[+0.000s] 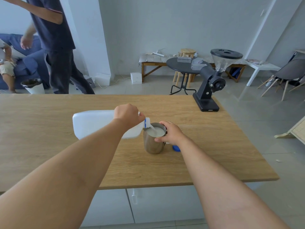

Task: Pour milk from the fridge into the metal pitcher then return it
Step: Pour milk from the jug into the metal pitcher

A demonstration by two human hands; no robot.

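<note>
Two hands share the pour. The milk jug (99,123), white plastic with a blue-ringed neck, lies tipped nearly flat above the wooden table (206,146), its mouth just over the rim of the metal pitcher (152,142), and a thin white stream runs into it. The left hand (127,115) is closed around the jug near its handle end and bears its weight; the right hand (170,133) is wrapped round the pitcher's upper wall and handle side, steadying it where it stands near the table's middle. Milk already stands high in the pitcher, close under the rim, so the pouring step looks nearly finished. The next move, as I judge it, calls for righting the jug smoothly to cut the stream without a dribble, then capping it: the blue cap (176,148) lies on the table just beside the pitcher, partly hidden by the right wrist. A black coffee grinder (212,83) stands at the table's far right edge, well apart.
</note>
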